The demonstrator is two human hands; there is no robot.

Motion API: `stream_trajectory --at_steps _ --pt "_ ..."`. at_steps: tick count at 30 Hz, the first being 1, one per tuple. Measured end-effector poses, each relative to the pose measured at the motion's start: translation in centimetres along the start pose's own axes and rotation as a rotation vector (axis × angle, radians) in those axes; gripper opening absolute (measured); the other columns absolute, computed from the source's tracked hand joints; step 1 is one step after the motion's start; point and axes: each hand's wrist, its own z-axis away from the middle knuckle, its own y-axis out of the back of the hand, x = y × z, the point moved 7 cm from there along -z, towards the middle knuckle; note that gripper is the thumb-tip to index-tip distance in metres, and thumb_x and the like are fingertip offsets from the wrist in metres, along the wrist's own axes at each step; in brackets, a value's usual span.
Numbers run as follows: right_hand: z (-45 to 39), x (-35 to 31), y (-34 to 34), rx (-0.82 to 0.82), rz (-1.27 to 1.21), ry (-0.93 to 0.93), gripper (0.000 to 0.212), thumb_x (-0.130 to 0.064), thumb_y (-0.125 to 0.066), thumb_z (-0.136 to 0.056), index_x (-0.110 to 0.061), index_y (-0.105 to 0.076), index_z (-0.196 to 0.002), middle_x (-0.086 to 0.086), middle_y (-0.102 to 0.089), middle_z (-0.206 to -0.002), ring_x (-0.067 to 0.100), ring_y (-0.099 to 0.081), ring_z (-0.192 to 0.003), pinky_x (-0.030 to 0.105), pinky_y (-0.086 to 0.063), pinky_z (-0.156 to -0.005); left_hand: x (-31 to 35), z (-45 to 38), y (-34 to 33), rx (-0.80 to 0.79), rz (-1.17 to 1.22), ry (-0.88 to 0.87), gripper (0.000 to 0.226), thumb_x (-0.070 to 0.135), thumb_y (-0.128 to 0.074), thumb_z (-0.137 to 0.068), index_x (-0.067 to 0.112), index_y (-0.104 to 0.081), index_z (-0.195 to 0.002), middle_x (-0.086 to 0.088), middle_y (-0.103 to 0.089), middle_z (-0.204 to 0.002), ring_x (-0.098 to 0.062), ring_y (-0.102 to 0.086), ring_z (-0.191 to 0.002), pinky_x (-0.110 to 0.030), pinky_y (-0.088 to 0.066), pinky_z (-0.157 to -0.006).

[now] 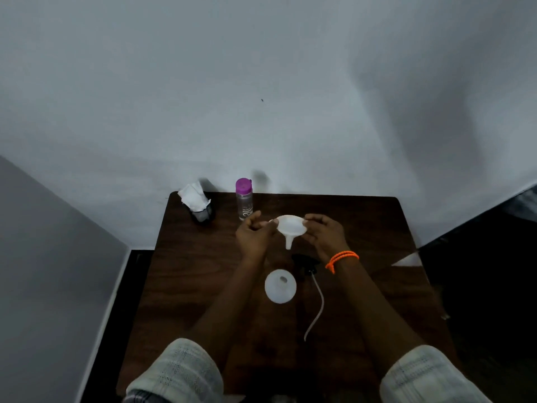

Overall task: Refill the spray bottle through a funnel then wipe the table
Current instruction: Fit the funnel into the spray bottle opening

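Both hands, the left hand [254, 232] and the right hand [322, 232], pinch the white funnel [291, 228] by its rim above the surface [203, 271], so the step is placing it, and next its spout must go down into the open spray bottle [280, 286] standing nearer.

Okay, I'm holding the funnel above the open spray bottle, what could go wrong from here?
1. The white plastic funnel, held at its rim by the left hand and right hand, hangs beyond the open white spray bottle; its spout may miss the small neck.
2. The black spray head with its dip tube lies beside the bottle, under the right forearm, so it could be knocked.
3. Nothing steadies the bottle; it might tip.
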Motion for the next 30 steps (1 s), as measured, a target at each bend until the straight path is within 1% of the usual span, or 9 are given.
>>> stream_trajectory --at_steps 3,6,8,13,18,21,23,27,30 --pt "1.9 -0.3 0.5 -0.052 0.003 0.041 0.022 0.004 -0.069 -0.089 0.004 -0.069 -0.111 0.018 -0.069 -0.113 0.030 -0.068 -0.103 0.035 -0.062 -0.079 0.0 1.0 0.7 -0.105 0.099 0.080 0.049 0.001 -0.085 -0.077 0.003 -0.065 -0.122 -0.012 -0.072 -0.095 -0.026 -0.074 -0.091 -0.041 -0.063 -0.083" --pt "3.6 0.1 1.2 -0.091 0.042 0.040 0.018 -0.001 -0.071 -0.089 -0.001 -0.072 -0.107 0.015 -0.072 -0.114 0.030 -0.070 -0.104 0.041 -0.062 -0.084 -0.4 2.7 1.3 -0.175 0.220 0.178 0.046 -0.003 -0.080 -0.081 0.002 -0.063 -0.123 -0.021 -0.072 -0.107 -0.034 -0.074 -0.098 -0.042 -0.064 -0.077" --pt "4.3 0.6 1.7 -0.097 0.090 0.044 0.014 -0.003 -0.072 -0.089 -0.006 -0.075 -0.102 0.012 -0.073 -0.112 0.030 -0.071 -0.104 0.043 -0.062 -0.084 -0.6 3.8 1.8 -0.193 0.230 0.188 0.041 -0.003 -0.078 -0.083 0.000 -0.064 -0.121 -0.019 -0.075 -0.103 -0.031 -0.076 -0.094 -0.040 -0.064 -0.075" --pt "5.8 1.9 2.0 -0.115 0.133 0.065 0.015 -0.002 -0.072 -0.088 -0.005 -0.074 -0.102 0.012 -0.075 -0.107 0.027 -0.071 -0.098 0.032 -0.059 -0.073 -2.1 5.4 3.1 -0.184 0.242 0.189 0.032 -0.006 -0.075 -0.085 -0.001 -0.066 -0.115 -0.019 -0.075 -0.100 -0.026 -0.076 -0.086 -0.035 -0.065 -0.068" --pt "6.9 3.0 2.1 -0.128 0.126 0.054 0.019 0.002 -0.071 -0.088 0.002 -0.072 -0.107 0.014 -0.075 -0.102 0.023 -0.072 -0.090 0.031 -0.061 -0.069 -3.3 6.1 4.0 -0.165 0.226 0.200 0.026 -0.008 -0.073 -0.085 0.002 -0.066 -0.108 -0.025 -0.072 -0.105 -0.028 -0.074 -0.088 -0.037 -0.065 -0.070" --pt "7.1 3.6 2.2 -0.121 0.129 0.055 0.019 0.003 -0.070 -0.088 0.003 -0.071 -0.106 0.014 -0.075 -0.100 0.024 -0.073 -0.089 0.030 -0.060 -0.066 -3.8 6.4 4.3 -0.141 0.202 0.194 0.024 -0.009 -0.074 -0.085 0.003 -0.066 -0.105 -0.025 -0.072 -0.104 -0.031 -0.073 -0.092 -0.040 -0.064 -0.076" --pt "7.0 4.1 2.2 -0.116 0.135 0.048 0.019 0.003 -0.071 -0.087 0.003 -0.072 -0.106 0.018 -0.075 -0.103 0.029 -0.073 -0.093 0.033 -0.060 -0.068 -4.1 6.3 4.5 -0.128 0.188 0.185 0.024 -0.009 -0.074 -0.084 0.002 -0.067 -0.104 -0.025 -0.073 -0.104 -0.031 -0.073 -0.092 -0.039 -0.064 -0.075" --pt "7.1 5.2 2.4 -0.094 0.137 0.018 0.019 0.007 -0.069 -0.086 0.005 -0.072 -0.105 0.020 -0.074 -0.107 0.032 -0.072 -0.098 0.040 -0.062 -0.078 -4.8 6.3 4.8 -0.107 0.150 0.186 0.029 -0.009 -0.075 -0.084 -0.002 -0.067 -0.110 -0.019 -0.074 -0.096 -0.025 -0.073 -0.083 -0.027 -0.062 -0.060" --pt "7.0 6.1 2.7 -0.078 0.167 0.007 0.017 0.007 -0.069 -0.086 -0.001 -0.075 -0.100 0.017 -0.075 -0.106 0.033 -0.072 -0.100 0.040 -0.061 -0.079 -5.8 6.2 5.0 -0.105 0.123 0.198 0.033 -0.007 -0.078 -0.082 -0.002 -0.067 -0.113 -0.016 -0.074 -0.092 -0.027 -0.075 -0.086 -0.031 -0.063 -0.063"
